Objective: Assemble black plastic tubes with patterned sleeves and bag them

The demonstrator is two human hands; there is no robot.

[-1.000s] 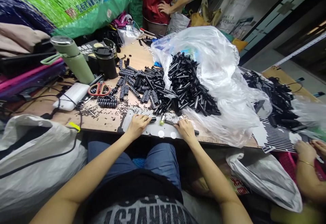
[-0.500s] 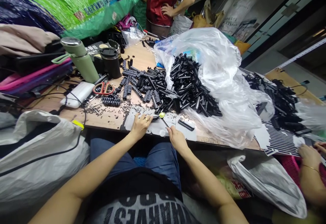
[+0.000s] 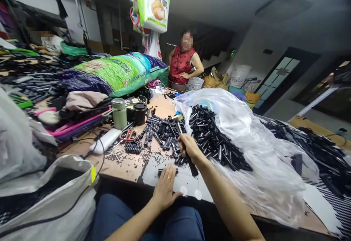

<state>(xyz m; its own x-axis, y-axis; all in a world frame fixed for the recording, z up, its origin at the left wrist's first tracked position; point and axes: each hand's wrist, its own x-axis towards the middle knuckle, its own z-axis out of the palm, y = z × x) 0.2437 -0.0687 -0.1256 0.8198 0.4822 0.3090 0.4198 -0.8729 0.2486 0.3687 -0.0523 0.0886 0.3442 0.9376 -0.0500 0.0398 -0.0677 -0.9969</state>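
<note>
My left hand [image 3: 164,188] lies flat across a short black plastic piece [image 3: 175,171], its fingers stretched out over the middle. The ends of the piece show on both sides of the fingers. Beneath it is a grey plate [image 3: 153,180] at the table's front edge. My right hand [image 3: 189,148] is wrapped round a hammer [image 3: 178,126], raised above the plate with its head up and away from me. The hammer's dark grip end sticks out below my fist. Beyond both hands lie black-and-white studded rollers [image 3: 157,133] and a heap of black plastic pieces [image 3: 210,135].
Left stand a green flask [image 3: 119,113], a dark cup [image 3: 139,114], red-handled scissors [image 3: 128,135] and a white box [image 3: 105,141]. Clear plastic sheeting [image 3: 246,135] wraps the heap's right side. Tiny dark bits litter the table. A person in red [image 3: 182,64] stands behind.
My view has tilted up. My right hand and the hammer have risen away from the black piece. My left hand has flattened over that piece.
</note>
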